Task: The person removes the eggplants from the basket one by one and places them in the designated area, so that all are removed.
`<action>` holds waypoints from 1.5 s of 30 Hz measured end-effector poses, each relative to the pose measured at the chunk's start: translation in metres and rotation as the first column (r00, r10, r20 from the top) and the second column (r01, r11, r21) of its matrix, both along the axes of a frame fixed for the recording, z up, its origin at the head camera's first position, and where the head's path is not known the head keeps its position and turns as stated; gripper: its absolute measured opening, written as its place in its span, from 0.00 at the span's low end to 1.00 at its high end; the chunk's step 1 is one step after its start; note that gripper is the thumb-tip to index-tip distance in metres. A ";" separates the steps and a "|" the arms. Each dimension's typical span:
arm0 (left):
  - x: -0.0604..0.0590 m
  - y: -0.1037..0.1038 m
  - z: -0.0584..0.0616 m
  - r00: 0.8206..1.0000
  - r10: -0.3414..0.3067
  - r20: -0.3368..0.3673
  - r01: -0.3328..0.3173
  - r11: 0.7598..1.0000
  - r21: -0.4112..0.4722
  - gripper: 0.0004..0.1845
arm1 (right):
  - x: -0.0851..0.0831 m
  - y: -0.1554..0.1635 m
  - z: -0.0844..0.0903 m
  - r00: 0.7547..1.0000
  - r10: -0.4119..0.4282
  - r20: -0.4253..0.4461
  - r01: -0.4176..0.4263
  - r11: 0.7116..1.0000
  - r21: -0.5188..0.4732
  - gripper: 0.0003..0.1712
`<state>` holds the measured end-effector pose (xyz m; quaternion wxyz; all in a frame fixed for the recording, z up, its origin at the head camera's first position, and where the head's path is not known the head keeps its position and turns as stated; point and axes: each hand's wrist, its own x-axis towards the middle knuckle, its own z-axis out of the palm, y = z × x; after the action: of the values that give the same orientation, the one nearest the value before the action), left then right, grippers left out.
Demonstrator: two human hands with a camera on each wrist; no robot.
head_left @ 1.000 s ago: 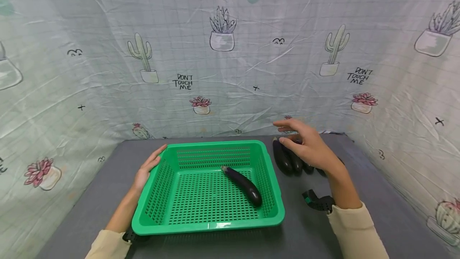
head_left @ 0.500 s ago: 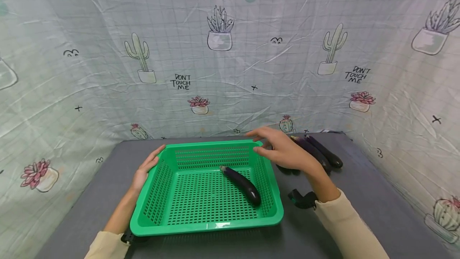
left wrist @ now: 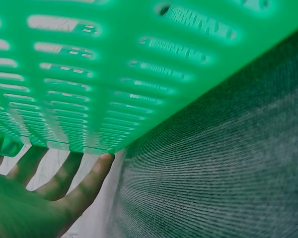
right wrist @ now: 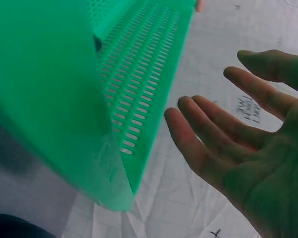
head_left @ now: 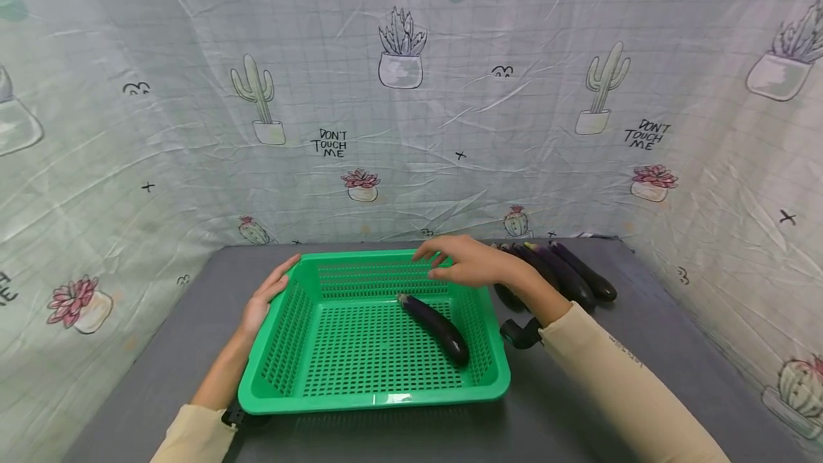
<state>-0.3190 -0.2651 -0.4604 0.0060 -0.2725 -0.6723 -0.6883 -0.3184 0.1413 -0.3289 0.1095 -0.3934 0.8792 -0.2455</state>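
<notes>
Moving right hand (head_left: 469,263) from eggplants (head_left: 559,274), over basket (head_left: 373,400)

A makeshift recording booth, not a lived-in room. Creased cactus-print cloth (head_left: 411,91) fills the upper frame and both sides. It walls a grey table (head_left: 579,391) below.

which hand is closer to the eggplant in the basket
Right. The right hand hovers just above the eggplant; the left hand rests on the basket's far-side rim.
</notes>
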 end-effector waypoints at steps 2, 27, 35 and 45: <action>-0.001 0.001 0.001 1.000 -0.013 0.012 0.013 1.000 0.015 0.29 | -0.006 -0.004 -0.001 0.999 0.005 0.031 -0.007 0.999 0.040 0.22; -0.001 0.003 -0.001 0.998 0.065 -0.015 -0.066 0.996 -0.054 0.30 | -0.038 -0.058 -0.033 0.836 -0.216 0.504 -0.016 0.909 0.416 0.21; -0.001 0.004 0.000 0.996 0.092 -0.014 -0.093 0.993 -0.078 0.30 | -0.035 -0.062 -0.043 0.853 -0.236 0.466 -0.038 0.862 0.506 0.17; 0.001 0.000 -0.002 0.995 -0.095 0.039 0.090 0.989 0.116 0.29 | -0.032 -0.064 -0.046 0.864 -0.235 0.445 -0.052 0.838 0.543 0.16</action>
<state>-0.3176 -0.2648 -0.4619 -0.0254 -0.2873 -0.6184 -0.7310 -0.3506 0.0771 -0.3745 0.4243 -0.2263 0.8725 -0.0868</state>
